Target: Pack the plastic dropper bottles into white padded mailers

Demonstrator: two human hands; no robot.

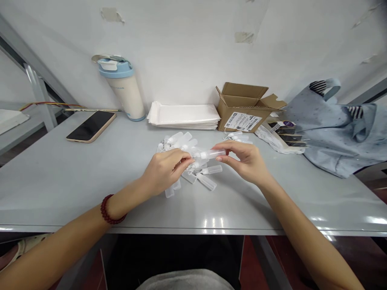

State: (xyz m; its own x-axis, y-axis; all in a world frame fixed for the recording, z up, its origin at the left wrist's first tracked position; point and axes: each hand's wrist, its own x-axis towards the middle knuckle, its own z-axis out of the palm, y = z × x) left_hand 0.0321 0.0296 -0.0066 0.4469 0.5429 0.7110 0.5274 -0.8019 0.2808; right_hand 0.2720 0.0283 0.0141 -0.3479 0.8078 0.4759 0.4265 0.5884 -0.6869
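Note:
A small translucent plastic bottle (pixel 213 154) lies level between my hands, over a heap of similar bottles (pixel 206 182) on the grey table. My right hand (pixel 243 159) grips its far right end between thumb and fingers. At the bottle's left end, my left hand (pixel 169 167) is pinched closed, thumb against fingers; what sits in that pinch is too small to make out. A dark red bead bracelet circles my left wrist. Several more of these bottles (pixel 238 137) lie apart, just beyond my right hand, in front of the cardboard box.
At the back stand a cream tumbler (pixel 128 94) with a blue lid, a stack of white packets (pixel 184 114) and an open cardboard box (pixel 242 112). A phone (pixel 91 126) lies at left. On the right are a plastic-wrapped pack (pixel 286 135) and a blue cloth bag (pixel 338 129).

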